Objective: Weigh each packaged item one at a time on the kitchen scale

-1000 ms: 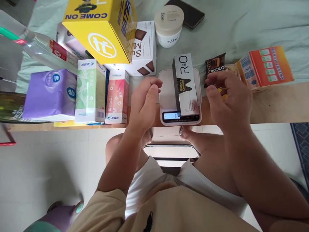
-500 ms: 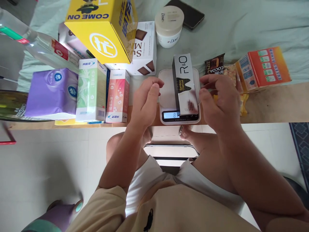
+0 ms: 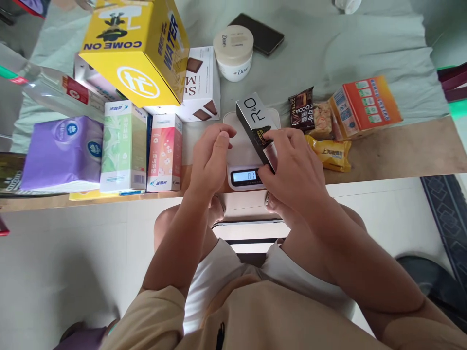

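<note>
A black-and-silver toothpaste box marked "R&O Bamboo Charcoal" lies slanted across a white digital scale. My right hand grips its near end, with the thumb by the lit display and the fingers over the upper face. The display reads about 87, and the hand covers the scale's right part. Left of the scale is my left hand, its fingers curled in and the thumb against them, with nothing visible in it. Beyond my right hand lie a yellow snack packet and a dark cocoa snack packet.
To the left stand a pink box, a green box, a purple tissue pack and a large yellow box. A white Dove jar and a phone sit farther back. An orange box is at right.
My right hand has moved left from beside the scale onto the toothpaste box and grips it. The box has turned from nearly straight to slanted. The view has shifted somewhat; my left hand stays curled.
</note>
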The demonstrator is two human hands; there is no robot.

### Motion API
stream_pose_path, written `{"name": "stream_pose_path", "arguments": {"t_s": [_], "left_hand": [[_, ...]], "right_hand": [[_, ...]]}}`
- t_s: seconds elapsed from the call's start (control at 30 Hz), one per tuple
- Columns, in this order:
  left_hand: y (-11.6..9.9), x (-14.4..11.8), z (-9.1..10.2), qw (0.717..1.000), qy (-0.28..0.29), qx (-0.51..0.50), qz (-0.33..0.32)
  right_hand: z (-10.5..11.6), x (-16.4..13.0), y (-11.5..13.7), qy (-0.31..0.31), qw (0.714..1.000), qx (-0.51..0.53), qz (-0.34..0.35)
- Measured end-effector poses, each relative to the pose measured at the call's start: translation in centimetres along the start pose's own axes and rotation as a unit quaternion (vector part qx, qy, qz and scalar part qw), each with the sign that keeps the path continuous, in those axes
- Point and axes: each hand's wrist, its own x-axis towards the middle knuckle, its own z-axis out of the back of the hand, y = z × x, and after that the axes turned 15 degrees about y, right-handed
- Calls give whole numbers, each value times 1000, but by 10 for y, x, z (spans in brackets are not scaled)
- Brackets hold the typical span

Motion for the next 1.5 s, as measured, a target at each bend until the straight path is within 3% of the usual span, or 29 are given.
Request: {"name": "stream_pose_path", "arguments": {"t_s": [0.17, 0.33, 0.4, 0.47, 0.5, 0.57, 0.63, 0.7, 0.8, 0.93, 1.07, 1.13, 1.27, 1.33, 1.4, 1.5], "left_hand": [[-1, 4, -3, 1000, -1, 2, 3], [-8, 6, 0, 1000, 11, -8, 17], [-10, 5, 1, 999, 20, -19, 20], [-12, 4, 2, 999, 28, -24, 25], [-12, 3, 3, 999, 31, -23, 30], [-12, 3, 4, 998, 37, -19, 36], [-11, 3, 5, 998, 40, -24, 39], [-11, 3, 6, 998, 35, -41, 39], [-11, 6, 5, 997, 24, -56, 42], [-12, 8, 3, 997, 27, -51, 48], [-10, 9, 2, 997, 20, -42, 58], [-9, 10, 2, 997, 19, -41, 61], [-11, 12, 5, 997, 21, -55, 47], [-16, 13, 9, 997, 9, -61, 38], [-23, 12, 15, 998, -12, -51, 37], [-34, 7, 28, 997, -50, -9, 52]], "right_hand": [[8, -5, -3, -6, 1000, -6, 25], [43, -43, -13, -125, 987, 25, 102], [58, -59, -44, -204, 975, 31, 78], [70, -68, -94, -319, 941, 48, 105], [75, -70, -124, -344, 932, 68, 92], [81, -66, -186, -417, 906, 66, -8], [83, -57, -238, -418, 886, 57, -193], [80, -44, -271, -394, 860, 48, -321], [69, -26, -292, -342, 879, 23, -331], [58, 0, -304, -288, 919, -12, -269], [48, 20, -313, -296, 922, -32, -249], [44, 22, -311, -298, 927, -35, -227], [52, 11, -294, -231, 947, -49, -218], [67, -1, -275, -247, 943, -61, -212], [79, -16, -240, -285, 944, -63, -153], [78, -33, -156, -259, 966, -6, -1]]}}
